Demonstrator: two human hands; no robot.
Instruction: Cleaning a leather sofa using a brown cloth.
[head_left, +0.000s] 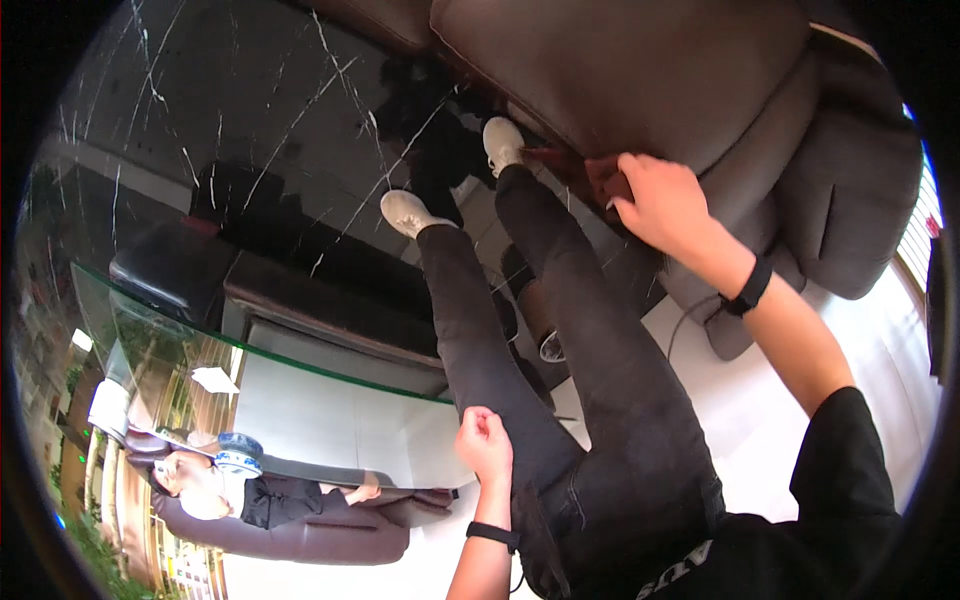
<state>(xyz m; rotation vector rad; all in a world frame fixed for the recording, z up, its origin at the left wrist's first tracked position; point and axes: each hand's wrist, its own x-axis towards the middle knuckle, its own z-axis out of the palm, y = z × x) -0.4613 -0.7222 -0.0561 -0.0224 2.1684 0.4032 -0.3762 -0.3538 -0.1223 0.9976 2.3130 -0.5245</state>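
My right hand (660, 199) reaches out over the edge of a brown leather sofa (637, 75), thumb and fingers parted. Something dark red and blurred lies at its fingertips; whether the hand holds or only nears it, I cannot tell. My left hand (485, 444) is curled above my left thigh, with nothing visible in it. Both wrists wear black bands. Below are my legs in dark trousers (622, 360) and my white shoes (405, 213) on black marble flooring with white veins (292, 112).
A glass tabletop (337, 435) with a green edge stands on my left. Near it are a blue-and-white ceramic vessel (239, 454) and a person on a brown sofa (300, 532). A waste bin (534, 315) with a clear liner shows between my legs. A cable (679, 326) hangs by the sofa.
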